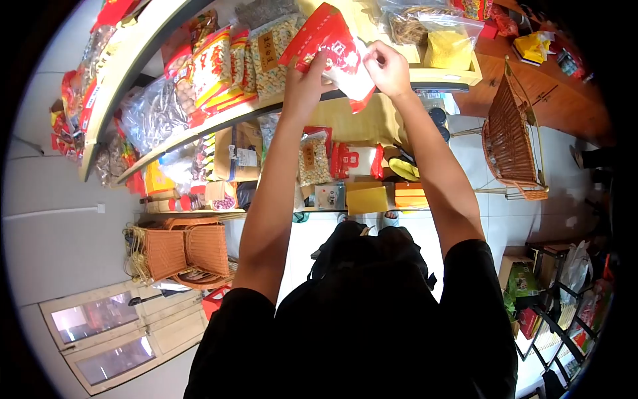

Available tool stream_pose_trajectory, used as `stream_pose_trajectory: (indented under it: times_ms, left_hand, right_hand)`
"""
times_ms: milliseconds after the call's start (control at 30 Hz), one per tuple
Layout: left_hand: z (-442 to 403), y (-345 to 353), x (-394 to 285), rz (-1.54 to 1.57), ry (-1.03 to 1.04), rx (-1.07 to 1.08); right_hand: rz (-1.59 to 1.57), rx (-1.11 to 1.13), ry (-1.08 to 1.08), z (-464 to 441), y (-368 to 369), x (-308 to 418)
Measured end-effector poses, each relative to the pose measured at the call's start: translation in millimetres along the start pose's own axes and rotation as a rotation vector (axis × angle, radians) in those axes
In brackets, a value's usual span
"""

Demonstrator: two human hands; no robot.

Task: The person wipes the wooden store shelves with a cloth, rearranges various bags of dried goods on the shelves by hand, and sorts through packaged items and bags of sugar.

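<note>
A red and white plastic food bag [330,45] is held up in front of the upper shelf, tilted, with its red lower corner hanging down. My left hand [307,85] is closed on its left lower part. On the other side my right hand [389,68] pinches the white right edge between curled fingers. Behind the bag, on the upper shelf, stand a clear bag of pale pieces with a brown label [271,54] and a zip bag of yellow grains [449,49]. Beneath my hands, a similar red and white bag [357,161] lies on the lower shelf.
The curved wooden shelf edge [219,120] runs under my forearms. Red and yellow snack packets [214,70] crowd the left. A wicker basket [510,133] stands at right, wicker seats [193,251] at lower left, and a loaded rack [555,292] at lower right.
</note>
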State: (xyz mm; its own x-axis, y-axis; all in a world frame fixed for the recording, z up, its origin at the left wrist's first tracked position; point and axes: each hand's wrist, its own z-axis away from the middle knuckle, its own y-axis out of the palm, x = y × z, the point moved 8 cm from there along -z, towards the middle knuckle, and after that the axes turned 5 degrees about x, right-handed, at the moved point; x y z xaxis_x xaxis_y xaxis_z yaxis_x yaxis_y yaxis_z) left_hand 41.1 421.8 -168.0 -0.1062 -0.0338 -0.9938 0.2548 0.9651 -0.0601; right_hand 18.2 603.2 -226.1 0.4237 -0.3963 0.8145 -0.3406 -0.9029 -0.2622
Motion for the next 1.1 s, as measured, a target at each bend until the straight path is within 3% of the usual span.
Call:
stream_pose_trajectory:
  times_ms: [267,333,400,467,567,667,700,833,900,1100]
  left_hand:
    - [64.2,-11.9,-16.4,0.391,0.033,-0.142]
    - [87.5,-10.5,-7.5,0.476,-0.039,-0.027]
    - [116.0,-18.8,9.4,0.581,-0.106,-0.013]
    - [147.1,-36.8,39.2,0.285,-0.242,-0.072]
    - [191.5,-35.4,81.2,0.154,-0.406,0.064]
    - [230.2,-31.1,131.2,0.220,-0.615,0.162]
    - [236.2,-26.3,134.8,0.186,-0.603,0.171]
    - [242.3,-16.1,144.5,0.298,-0.652,0.141]
    - [233.0,-8.2,132.7,0.297,-0.659,0.143]
    - [217.5,-4.6,110.5,0.097,-0.580,0.065]
  right_hand:
    - [-0.838,-0.059,0.138,89.9,-19.5,24.4]
    - [-1.366,0.046,0.453,129.6,-5.1,49.7]
    - [-1.324,0.103,0.509,175.0,4.8,40.1]
    - [-1.216,0.160,0.693,221.3,6.4,26.3]
    - [-1.079,0.172,0.898,275.3,3.5,8.8]
    - [-0.927,0.157,1.025,316.1,-2.9,-13.6]
    - [-0.955,0.154,1.083,324.9,-2.6,-16.8]
    - [-1.010,0.093,1.143,337.7,-11.5,-23.9]
    - [-1.058,0.015,1.053,330.4,-15.8,-32.3]
    - [-1.087,0.108,0.874,274.4,-23.0,-20.7]
